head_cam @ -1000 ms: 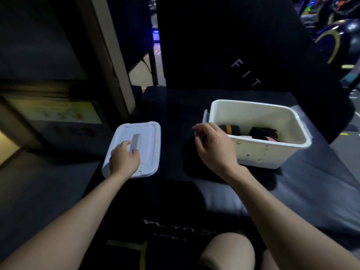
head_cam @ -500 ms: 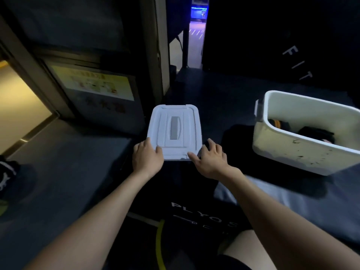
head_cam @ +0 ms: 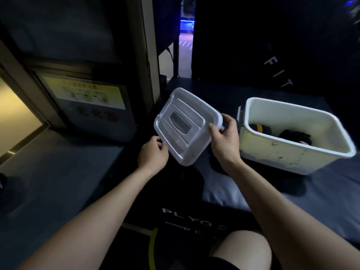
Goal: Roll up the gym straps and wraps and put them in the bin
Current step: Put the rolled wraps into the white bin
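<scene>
While the bin (head_cam: 292,158) is standing open on the dark padded platform (head_cam: 243,193) with rolled black straps (head_cam: 295,136) already lying inside, I am holding the lid (head_cam: 187,125) tilted above the platform, just left of the bin. My left hand (head_cam: 153,154) is pinching the lid's near-left edge and my right hand (head_cam: 224,138) is gripping its right edge, each grip clamped on the rim. I judge this two-sided hold is squaring the lid for seating on the bin.
</scene>
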